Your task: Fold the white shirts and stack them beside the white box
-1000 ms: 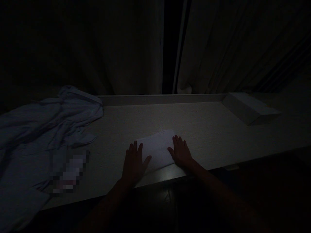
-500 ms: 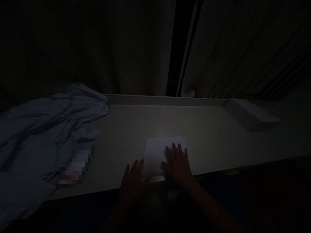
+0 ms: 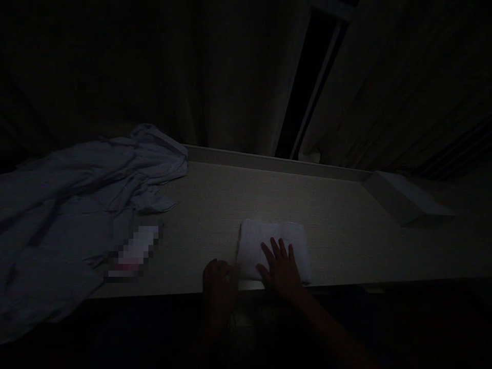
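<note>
A folded white cloth (image 3: 249, 246) lies flat near the front edge of the table. My right hand (image 3: 282, 271) rests palm down on its right half, fingers spread. At the cloth's lower left corner is my left hand (image 3: 221, 284), its fingers curled in and the fingertips close against the cloth's edge. Darkness hides whether those fingertips pinch anything.
On the left, a crumpled pale garment (image 3: 96, 179) spreads over the table (image 3: 207, 215) and hangs past its front edge. A blurred-out item (image 3: 136, 251) lies beside it. A pale box (image 3: 403, 200) stands at the right. Dark curtains (image 3: 230, 77) hang behind the raised back edge.
My left hand has gone from outstretched fingers to curled ones beside the cloth's left edge. My right hand stays spread on the cloth. The view has tilted and shifted slightly.
</note>
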{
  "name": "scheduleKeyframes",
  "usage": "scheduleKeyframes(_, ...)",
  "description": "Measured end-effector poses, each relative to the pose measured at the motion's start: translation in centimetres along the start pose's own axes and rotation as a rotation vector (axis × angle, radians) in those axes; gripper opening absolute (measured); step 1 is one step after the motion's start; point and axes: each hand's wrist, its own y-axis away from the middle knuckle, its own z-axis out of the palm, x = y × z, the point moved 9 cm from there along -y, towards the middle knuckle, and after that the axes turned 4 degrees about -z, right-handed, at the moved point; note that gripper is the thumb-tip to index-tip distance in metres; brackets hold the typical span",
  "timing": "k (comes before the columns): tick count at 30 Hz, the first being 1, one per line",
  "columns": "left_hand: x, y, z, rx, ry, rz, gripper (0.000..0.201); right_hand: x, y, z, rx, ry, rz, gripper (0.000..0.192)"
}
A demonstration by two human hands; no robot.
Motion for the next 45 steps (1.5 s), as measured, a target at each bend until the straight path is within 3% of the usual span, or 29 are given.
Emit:
scheduleKeyframes(4,0.3,0.0,-0.1,0.021,-0.004,-0.015,0.025,-0.5,-1.1,-1.0,-0.031,-0.001,-0.004,0.071)
scheduleKeyframes(8,0.7,0.2,-0.3,0.029,-0.013,0.004,0.021,-3.3,-3.8,-2.3,0.012,0.007,-0.112,0.061)
scheduleKeyframes(12,1.1,0.3,-0.2,0.014,-0.043,0.051,0.018,-4.9,-5.8,-0.7,-0.031,-0.023,-0.135,0.059)
scheduleKeyframes(16,1.2,0.1,-0.4,0.001,-0.041,0.049,0.018,-5.0,-5.8,0.4,-0.034,-0.024,-0.119,0.058)
scheduleKeyframes(19,2.4,-1.0,-0.4,-0.015,0.039,0.057,0.026,-4.8,-5.6,0.4,-0.033,-0.019,-0.124,0.058)
scheduleKeyframes(21,4.2,-2.3,0.3,-0.068,0.102,0.113,0.035,-4.8,-5.8,0.6,-0.062,-0.019,-0.135,0.057)
scheduleKeyframes(24,6.4,-4.1,2.9,-0.216,0.105,0.232,0.045,-5.0,-6.3,1.0,-0.108,-0.023,-0.185,0.062)
scheduleKeyframes(27,6.0,-4.8,6.0,-0.348,-0.028,0.289,0.053,-4.7,-5.7,0.6,-0.082,-0.035,-0.218,0.065)
scheduleKeyframes(30,4.7,-4.4,7.2,-0.337,-0.176,0.334,0.062,-2.4,-3.3,-0.7,0.027,-0.022,-0.192,0.055)
scheduleKeyframes(33,4.5,-3.7,6.9,-0.265,-0.255,0.369,0.073,2.4,0.4,-1.8,0.144,0.022,-0.058,0.053)
scheduleKeyframes(37,5.1,-3.6,6.7,-0.25,-0.308,0.36,0.075,7.7,3.3,-1.2,0.166,0.005,0.011,0.057)
scheduleKeyframes(41,5.0,-3.9,6.9,-0.288,-0.332,0.325,0.077,9.7,3.8,-0.7,0.219,-0.176,-0.036,0.055)
scheduleKeyframes(45,5.1,-4.8,6.4,-0.343,-0.338,0.283,0.076,13.2,6.8,-1.6,0.467,-0.427,0.165,0.053)
